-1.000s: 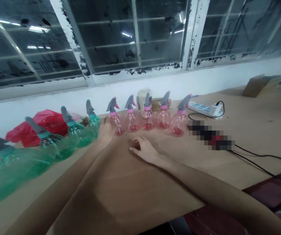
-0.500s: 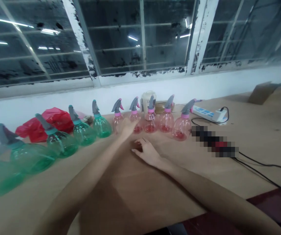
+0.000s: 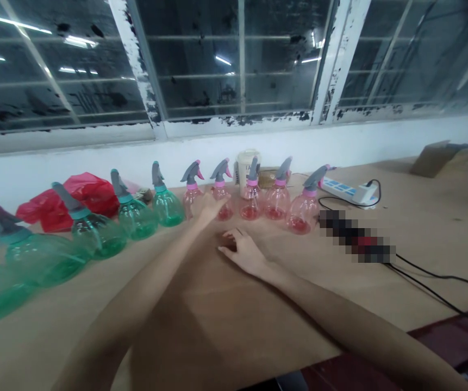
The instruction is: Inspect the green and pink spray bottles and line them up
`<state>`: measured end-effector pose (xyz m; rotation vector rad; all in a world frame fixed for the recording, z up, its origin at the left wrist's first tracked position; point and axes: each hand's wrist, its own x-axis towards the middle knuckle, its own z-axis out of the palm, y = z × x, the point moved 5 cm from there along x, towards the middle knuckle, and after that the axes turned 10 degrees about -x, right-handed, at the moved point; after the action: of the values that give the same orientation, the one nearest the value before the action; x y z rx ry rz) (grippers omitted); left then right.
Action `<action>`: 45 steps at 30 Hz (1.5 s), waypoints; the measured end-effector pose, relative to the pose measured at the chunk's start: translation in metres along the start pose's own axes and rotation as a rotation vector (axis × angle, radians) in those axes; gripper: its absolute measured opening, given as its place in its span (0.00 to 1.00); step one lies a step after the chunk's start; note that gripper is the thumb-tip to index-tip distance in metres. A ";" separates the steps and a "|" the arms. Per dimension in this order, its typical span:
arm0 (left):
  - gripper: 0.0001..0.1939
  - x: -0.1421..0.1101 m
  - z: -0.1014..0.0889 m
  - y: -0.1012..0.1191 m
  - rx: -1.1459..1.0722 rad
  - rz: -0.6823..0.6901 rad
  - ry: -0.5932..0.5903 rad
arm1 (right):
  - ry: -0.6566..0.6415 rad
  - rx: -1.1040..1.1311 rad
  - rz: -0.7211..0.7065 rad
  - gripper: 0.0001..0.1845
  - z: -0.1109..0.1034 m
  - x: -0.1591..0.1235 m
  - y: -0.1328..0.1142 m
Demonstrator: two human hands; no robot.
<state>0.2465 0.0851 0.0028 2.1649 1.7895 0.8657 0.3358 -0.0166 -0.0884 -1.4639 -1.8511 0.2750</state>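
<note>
My left hand (image 3: 208, 208) reaches into the row of clear pink spray bottles. Its thumb lies across the front of the second pink spray bottle from the left (image 3: 223, 209), and its fingers, partly hidden, go in beside the leftmost pink spray bottle (image 3: 188, 201). My right hand (image 3: 244, 254) rests on the table in front of the row, with thumb and fingers apart and nothing between them. To the right stand three more pink spray bottles, among them the middle one (image 3: 251, 206) and the rightmost one (image 3: 302, 214). All have grey trigger heads and a little reddish liquid.
Several green spray bottles (image 3: 136, 220) curve along the left, in front of a red plastic bag (image 3: 89, 198). Behind the pink row stands a white tub (image 3: 243, 163). A white power strip (image 3: 342, 190), a blurred-out dark object (image 3: 356, 236) with black cables and a cardboard box (image 3: 433, 158) lie right.
The two leftmost pink bottles have shifted left with my left hand, widening the gap to the middle one. My right hand stays nearly still. The view has turned slightly.
</note>
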 end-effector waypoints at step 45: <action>0.19 -0.112 -0.058 -0.002 -0.765 0.249 -0.066 | -0.216 0.175 -0.166 0.53 -0.016 -0.022 -0.054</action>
<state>0.2023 -0.0328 0.0140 1.8628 0.9228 1.2530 0.3076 -0.0580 -0.0554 -1.1917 -2.0501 0.5170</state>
